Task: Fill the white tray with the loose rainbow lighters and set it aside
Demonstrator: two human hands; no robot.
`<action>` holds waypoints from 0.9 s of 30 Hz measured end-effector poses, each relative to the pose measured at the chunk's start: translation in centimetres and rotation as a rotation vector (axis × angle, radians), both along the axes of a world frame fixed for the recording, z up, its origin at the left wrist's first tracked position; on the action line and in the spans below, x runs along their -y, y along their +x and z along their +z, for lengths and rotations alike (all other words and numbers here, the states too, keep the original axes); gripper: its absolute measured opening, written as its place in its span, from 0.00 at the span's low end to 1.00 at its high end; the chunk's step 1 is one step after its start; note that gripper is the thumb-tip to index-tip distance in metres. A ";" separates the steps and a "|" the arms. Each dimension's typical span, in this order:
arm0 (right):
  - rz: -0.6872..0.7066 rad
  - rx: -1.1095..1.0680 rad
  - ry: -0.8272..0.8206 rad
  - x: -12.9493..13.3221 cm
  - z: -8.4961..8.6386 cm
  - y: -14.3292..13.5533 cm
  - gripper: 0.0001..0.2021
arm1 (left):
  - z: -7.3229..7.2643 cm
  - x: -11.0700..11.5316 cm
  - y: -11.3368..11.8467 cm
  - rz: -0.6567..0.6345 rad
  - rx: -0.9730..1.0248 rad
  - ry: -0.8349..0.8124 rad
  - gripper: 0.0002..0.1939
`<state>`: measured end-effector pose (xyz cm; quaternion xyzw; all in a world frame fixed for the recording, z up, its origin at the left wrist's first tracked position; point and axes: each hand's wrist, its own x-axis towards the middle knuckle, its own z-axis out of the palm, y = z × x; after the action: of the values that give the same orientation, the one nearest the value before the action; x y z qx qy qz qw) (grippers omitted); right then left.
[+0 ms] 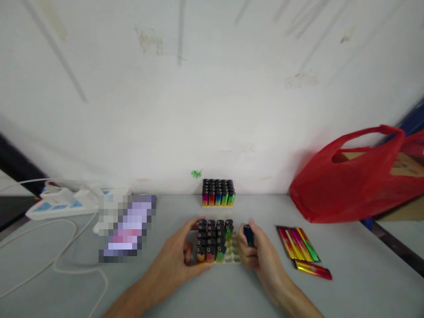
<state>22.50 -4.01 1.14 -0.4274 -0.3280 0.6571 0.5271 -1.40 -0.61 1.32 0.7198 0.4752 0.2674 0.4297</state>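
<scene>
A pale tray (pixel 236 259) stands in front of me, with several black-topped lighters (pixel 211 240) upright in its left and middle slots. Bare slots show along its right side. My left hand (pixel 175 249) grips the tray's left side, thumb at the front corner and fingers round the back. Just right of the tray, my right hand (pixel 256 247) is closed on a dark blue lighter (pixel 248 235), its thumb near the top; the lower part is hidden by the fingers. Behind, against the wall, a second block of lighters (pixel 218 193) stands in neat rows.
Flat shiny coloured strips (pixel 298 244) lie at the right, one strip (pixel 313 269) apart at an angle. A red plastic bag (pixel 344 185) with a cardboard box stands at the back right. At left are a blurred-out phone (pixel 130 227), a power strip (pixel 66 203) and white cables (pixel 77 267).
</scene>
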 end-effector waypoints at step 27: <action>0.009 0.752 0.690 0.2 1.7 2.7 0.09 | -0.2 0.0 0.0 0.002 0.042 -0.013 0.51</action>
<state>25.20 -4.20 2.83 -0.4338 -0.6949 0.3135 0.4802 -1.40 -0.65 1.08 0.7107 0.4685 0.2797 0.4441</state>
